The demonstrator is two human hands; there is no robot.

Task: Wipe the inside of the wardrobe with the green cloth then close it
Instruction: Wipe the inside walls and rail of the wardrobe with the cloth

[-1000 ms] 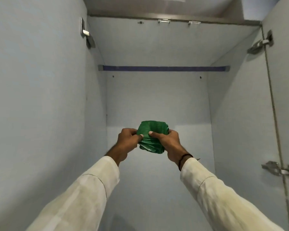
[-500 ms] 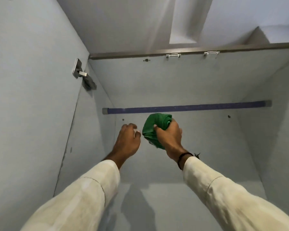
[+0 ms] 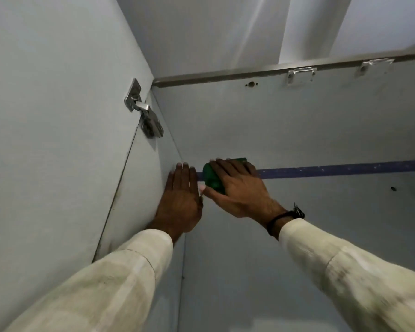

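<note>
I look up into the open pale wardrobe, toward its back wall (image 3: 297, 130). My right hand (image 3: 237, 188) presses the folded green cloth (image 3: 212, 179) flat against the upper left of the back wall, over the left end of the blue hanging rail (image 3: 345, 170). Most of the cloth is hidden under my fingers. My left hand (image 3: 181, 200) lies flat and empty, fingers together, on the inner left side wall near the back corner, just left of the cloth.
The open left door (image 3: 46, 140) hangs on a metal hinge (image 3: 144, 111). A metal strip (image 3: 273, 70) edges the wardrobe top, with two small metal brackets (image 3: 300, 74) under it. A small hole (image 3: 393, 188) marks the back wall at right.
My view tilted up. My right hand carried the cloth up and left and pressed it on the back wall. My left hand let go of the cloth and went flat on the side wall.
</note>
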